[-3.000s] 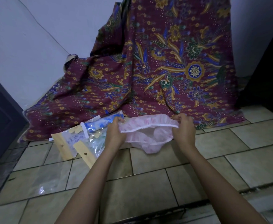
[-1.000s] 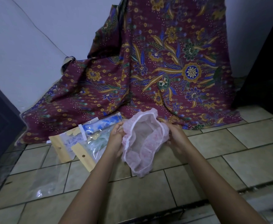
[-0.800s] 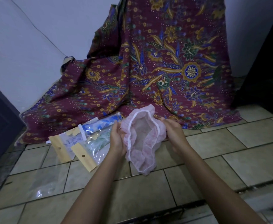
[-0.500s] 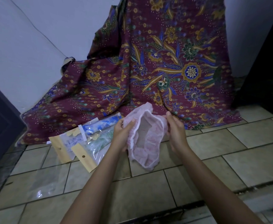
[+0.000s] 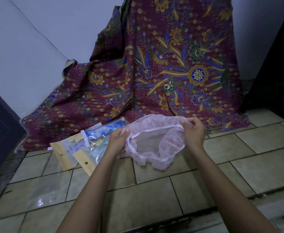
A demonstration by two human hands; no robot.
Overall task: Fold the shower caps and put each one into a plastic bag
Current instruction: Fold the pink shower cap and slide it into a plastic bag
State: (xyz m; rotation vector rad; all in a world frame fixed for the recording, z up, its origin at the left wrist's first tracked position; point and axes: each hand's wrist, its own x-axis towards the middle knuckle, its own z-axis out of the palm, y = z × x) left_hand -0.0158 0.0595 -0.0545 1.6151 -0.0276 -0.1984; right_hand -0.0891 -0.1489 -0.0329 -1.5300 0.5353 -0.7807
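Both arms reach forward over the tiled floor [image 5: 154, 195], the left hand [image 5: 117, 140] and right hand [image 5: 194, 132] each pinching the pink shower cap's [image 5: 154, 142] rim, stretched open between them.

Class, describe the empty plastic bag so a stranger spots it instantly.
Find the maroon floral cloth. Below its left part, packed bags lie on the tiled floor. Nearer the camera lies the clear plastic bag: flat, empty, lacking their tan card strips.
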